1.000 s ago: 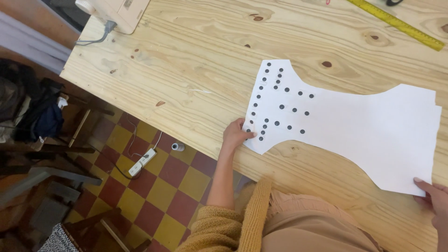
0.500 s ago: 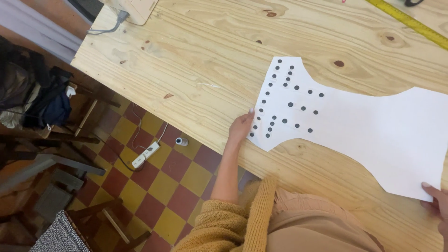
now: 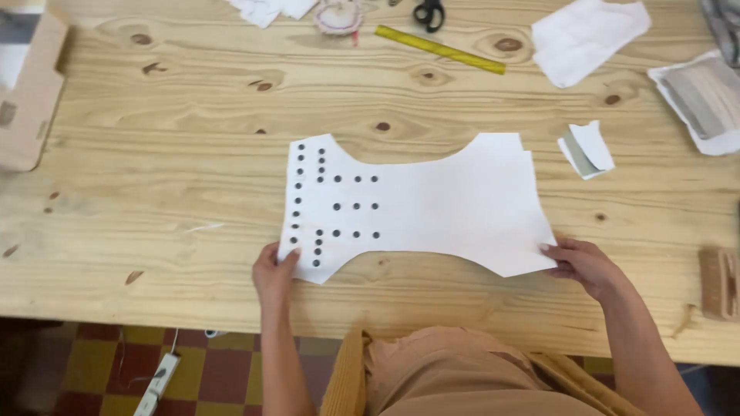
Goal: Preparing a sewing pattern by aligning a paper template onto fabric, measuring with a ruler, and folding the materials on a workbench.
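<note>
Head view, looking down. A white cut-out sheet [image 3: 432, 204], waisted in outline and marked with rows of dark dots [image 3: 331, 204] at its left end, lies flat in the middle of the pine worktop [image 3: 154, 154], its near corners close to the front edge. Your left hand [image 3: 274, 273] rests on the sheet's near-left corner, fingers laid flat on it, thumb at the edge. Your right hand [image 3: 586, 266] meets the near-right corner, fingertips curled at the edge; whether they pinch the sheet or only press it cannot be told.

The sheet looks thin, light and limp: judge it likely to sag or crease if you lift it from one point, and to slide easily on the smooth wood. The two near corners, or the wider ends either side of the narrow waist, seem the safest holds.

Open room lies left and behind the sheet. To the right sit a small folded scrap [image 3: 587, 149] near the sheet and a brown block [image 3: 721, 283] by the edge. Along the far side lie a yellow ruler [image 3: 439, 50], scissors [image 3: 428, 13], a second white piece [image 3: 586, 35] and a cardboard box [image 3: 31, 92] at far left.
</note>
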